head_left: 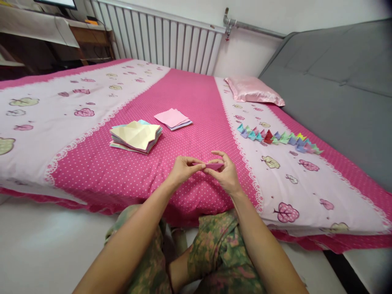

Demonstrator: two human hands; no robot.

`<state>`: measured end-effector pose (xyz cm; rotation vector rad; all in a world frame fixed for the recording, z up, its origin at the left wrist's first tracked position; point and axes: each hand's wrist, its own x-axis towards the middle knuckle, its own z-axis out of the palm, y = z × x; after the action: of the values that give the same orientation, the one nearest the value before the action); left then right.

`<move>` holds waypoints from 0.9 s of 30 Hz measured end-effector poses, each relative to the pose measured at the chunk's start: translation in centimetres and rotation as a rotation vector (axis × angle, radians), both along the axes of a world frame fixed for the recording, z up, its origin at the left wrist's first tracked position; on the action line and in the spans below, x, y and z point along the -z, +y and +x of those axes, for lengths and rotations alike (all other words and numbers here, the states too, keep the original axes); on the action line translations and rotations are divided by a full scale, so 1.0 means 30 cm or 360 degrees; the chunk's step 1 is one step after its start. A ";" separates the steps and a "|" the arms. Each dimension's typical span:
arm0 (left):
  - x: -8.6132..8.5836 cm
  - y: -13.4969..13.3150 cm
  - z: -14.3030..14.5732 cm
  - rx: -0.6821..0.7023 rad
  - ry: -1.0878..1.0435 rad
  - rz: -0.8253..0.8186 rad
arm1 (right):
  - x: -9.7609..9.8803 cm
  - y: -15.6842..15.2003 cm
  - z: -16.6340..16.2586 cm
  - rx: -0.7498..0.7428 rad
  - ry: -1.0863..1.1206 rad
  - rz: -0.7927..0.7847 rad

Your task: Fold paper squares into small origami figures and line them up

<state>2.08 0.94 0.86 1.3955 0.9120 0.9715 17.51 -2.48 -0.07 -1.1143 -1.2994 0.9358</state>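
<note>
The left hand (184,168) and the right hand (227,173) cover parts of the pink paper (214,165), its creases too small to make out. A yellow sheet (137,134) hides most of the pile (147,148) beneath, and the folds of the little paper pieces (268,137) are indistinct. The top edge cuts off the monitor (63,3), the left edge the counter (92,37), the right edge the grey headboard (337,61).

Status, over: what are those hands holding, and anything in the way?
Left hand and right hand both gripping pink paper. Larger paper stack and smaller paper stack beyond, apart from hands, not in the way.
</note>
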 end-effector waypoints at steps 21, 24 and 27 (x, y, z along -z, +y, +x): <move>0.017 0.009 -0.001 -0.0085 -0.0140 -0.0161 | 0.021 0.011 0.010 -0.0184 0.0080 -0.0187; 0.014 0.007 0.000 -0.0133 -0.0186 -0.0166 | 0.018 0.011 0.007 -0.0159 0.0145 -0.0219; 0.006 0.003 0.004 -0.0145 -0.0250 -0.0160 | 0.017 0.013 0.005 -0.0101 0.0210 -0.0236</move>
<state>2.18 1.02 0.69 1.1847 0.9002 1.0735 17.66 -2.08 -0.60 -1.1103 -1.1785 1.1487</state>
